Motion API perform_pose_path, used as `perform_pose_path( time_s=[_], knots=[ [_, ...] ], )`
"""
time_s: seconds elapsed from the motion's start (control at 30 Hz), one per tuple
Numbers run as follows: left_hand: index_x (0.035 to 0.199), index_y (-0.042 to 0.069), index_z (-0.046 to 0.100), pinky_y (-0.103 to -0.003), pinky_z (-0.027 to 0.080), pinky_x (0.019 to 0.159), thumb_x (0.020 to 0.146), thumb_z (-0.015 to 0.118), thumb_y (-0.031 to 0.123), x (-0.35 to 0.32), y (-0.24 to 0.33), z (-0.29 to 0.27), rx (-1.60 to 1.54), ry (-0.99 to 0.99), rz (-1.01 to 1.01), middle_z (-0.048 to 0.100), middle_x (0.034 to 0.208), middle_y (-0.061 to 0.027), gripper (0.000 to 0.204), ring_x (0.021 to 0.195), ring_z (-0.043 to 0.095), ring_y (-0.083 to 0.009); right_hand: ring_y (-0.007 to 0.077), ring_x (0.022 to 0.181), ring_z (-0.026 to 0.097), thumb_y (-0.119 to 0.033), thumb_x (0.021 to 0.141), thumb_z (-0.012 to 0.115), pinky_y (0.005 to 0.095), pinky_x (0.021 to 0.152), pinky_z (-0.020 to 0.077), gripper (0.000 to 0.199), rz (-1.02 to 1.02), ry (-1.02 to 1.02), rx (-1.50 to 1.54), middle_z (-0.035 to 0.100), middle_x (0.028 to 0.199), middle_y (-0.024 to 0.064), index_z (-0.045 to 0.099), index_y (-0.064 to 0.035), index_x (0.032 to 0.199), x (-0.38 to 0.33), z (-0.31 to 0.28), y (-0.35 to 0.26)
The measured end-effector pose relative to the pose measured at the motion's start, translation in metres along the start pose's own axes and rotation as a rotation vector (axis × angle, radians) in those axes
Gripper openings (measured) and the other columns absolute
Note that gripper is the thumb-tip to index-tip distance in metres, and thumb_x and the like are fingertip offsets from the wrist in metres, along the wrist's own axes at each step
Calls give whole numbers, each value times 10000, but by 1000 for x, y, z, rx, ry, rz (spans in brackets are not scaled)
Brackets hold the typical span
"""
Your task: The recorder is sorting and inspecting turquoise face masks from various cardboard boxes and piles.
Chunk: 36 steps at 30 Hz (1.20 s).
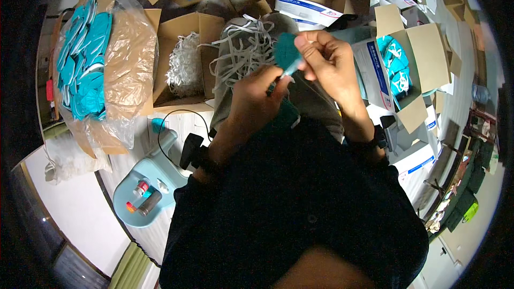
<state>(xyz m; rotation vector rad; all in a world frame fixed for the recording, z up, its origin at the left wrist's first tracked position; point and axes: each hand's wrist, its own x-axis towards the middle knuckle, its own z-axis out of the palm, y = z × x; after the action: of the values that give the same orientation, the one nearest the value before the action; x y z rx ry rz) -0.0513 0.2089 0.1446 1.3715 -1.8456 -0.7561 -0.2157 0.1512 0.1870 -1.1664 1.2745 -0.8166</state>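
Above my lap, both hands hold one teal face mask point(287, 48). My right hand point(331, 64) pinches its right side between thumb and fingers. My left hand point(256, 96) is closed at its lower edge, where something pale and blurred shows between the hands; I cannot tell whether it is a strap. A loose heap of white straps point(243, 48) lies over my legs, just beyond my left hand. Another teal piece point(286, 115) rests against my lap below the left wrist, partly hidden by it.
On the left, a plastic-lined carton point(126, 75) is piled with teal masks point(83, 75). Beside it stands a carton of white straps point(184, 67). At right, an open carton point(420, 48) holds strapped masks point(395, 67). A light-blue stool point(144, 182) carries small items; more cartons point(310, 0) stand ahead.
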Motion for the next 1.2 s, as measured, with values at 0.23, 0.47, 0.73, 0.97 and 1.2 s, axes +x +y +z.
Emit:
perform_pose_path(
  time_s=[0.23, 0.47, 0.73, 0.97, 1.2],
  knots=[
    [842, -13, 620, -223, 410, 534, 890, 617, 141, 4, 2, -15, -361, 130, -381, 600, 660, -9, 161, 605, 510, -46, 123, 742, 590, -66, 785, 735, 245, 699, 471, 170, -360, -97, -82, 642, 808, 55, 637, -2, 908, -8, 15, 41],
    [879, 13, 609, -235, 416, 554, 874, 640, 172, 5, -2, -1, -390, 168, -299, 582, 658, -20, 162, 612, 499, -61, 136, 730, 577, -23, 802, 685, 271, 661, 457, 111, -452, -124, -248, 617, 790, 68, 612, -1, 882, -6, 10, 47],
    [950, 16, 598, -237, 421, 634, 887, 624, 184, -9, 7, -19, -471, 66, -319, 582, 766, -28, 181, 704, 499, -76, 125, 694, 546, -43, 848, 641, 258, 640, 436, 78, -614, 101, -265, 579, 724, 45, 590, 1, 808, 32, -11, 88],
    [1015, 17, 573, -230, 430, 703, 932, 559, 141, -8, -22, -30, -661, 306, -332, 592, 867, -13, 150, 778, 524, -73, 83, 767, 566, -72, 872, 641, 226, 697, 453, 136, -459, -201, -206, 650, 885, 51, 660, 13, 977, 7, -6, 63],
    [999, 26, 552, -256, 462, 732, 881, 631, 118, -7, -5, -17, -552, 243, -320, 613, 903, -30, 169, 839, 563, -90, 91, 792, 592, -32, 835, 678, 224, 700, 468, 118, -77, -292, 218, 641, 834, 43, 624, 7, 932, -10, 27, 62]
  ],
)
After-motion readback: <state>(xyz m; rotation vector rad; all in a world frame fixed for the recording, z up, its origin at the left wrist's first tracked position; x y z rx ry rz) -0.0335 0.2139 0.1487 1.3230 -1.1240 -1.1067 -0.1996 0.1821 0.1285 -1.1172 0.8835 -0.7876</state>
